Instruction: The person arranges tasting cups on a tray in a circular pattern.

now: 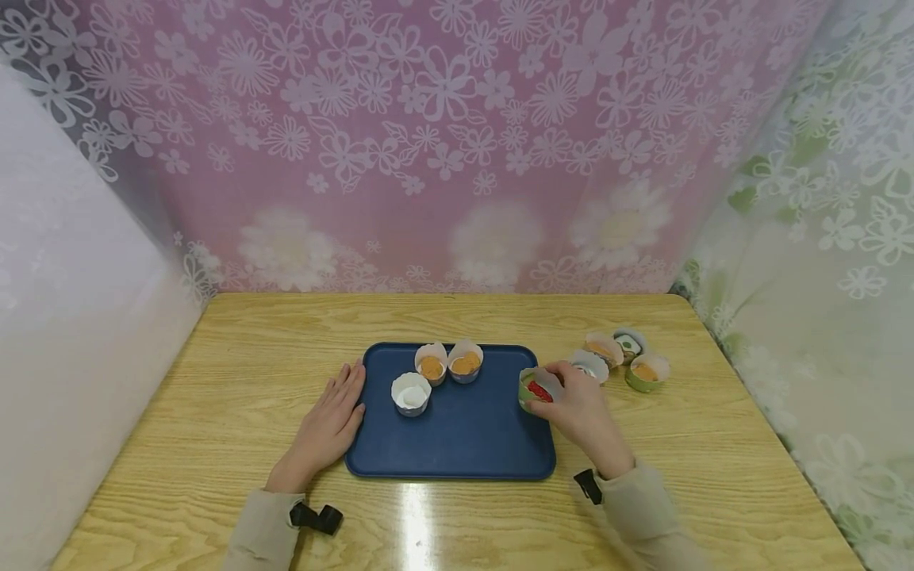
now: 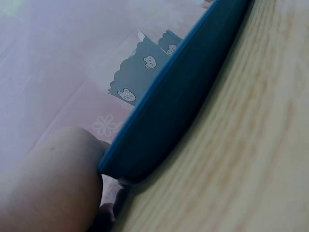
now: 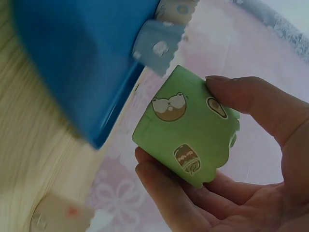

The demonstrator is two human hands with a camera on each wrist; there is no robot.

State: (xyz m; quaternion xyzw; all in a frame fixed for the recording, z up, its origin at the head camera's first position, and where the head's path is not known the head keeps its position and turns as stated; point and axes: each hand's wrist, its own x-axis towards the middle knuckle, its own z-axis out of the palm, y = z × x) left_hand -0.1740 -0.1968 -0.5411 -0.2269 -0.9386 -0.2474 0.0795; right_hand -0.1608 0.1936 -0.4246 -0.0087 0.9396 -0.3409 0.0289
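Observation:
A green paper cupcake cup [image 1: 527,395] with something red inside is gripped by my right hand [image 1: 581,411] over the right edge of the blue tray [image 1: 464,456]. The right wrist view shows thumb and fingers on opposite sides of this cup [image 3: 186,128], which is printed with small cartoon pictures. My left hand [image 1: 330,424] rests flat, fingers straight, against the tray's left edge. On the tray stand a cup with white content [image 1: 411,396] and two cups with orange-brown content, one [image 1: 432,368] beside the other [image 1: 466,363].
Right of the tray, several more paper cups are grouped on the wooden table [image 1: 457,523]. Among them are a white-rimmed cup [image 1: 589,365], partly behind my right hand, and a green cup [image 1: 646,374]. A pink floral curtain [image 1: 428,159] hangs behind the table.

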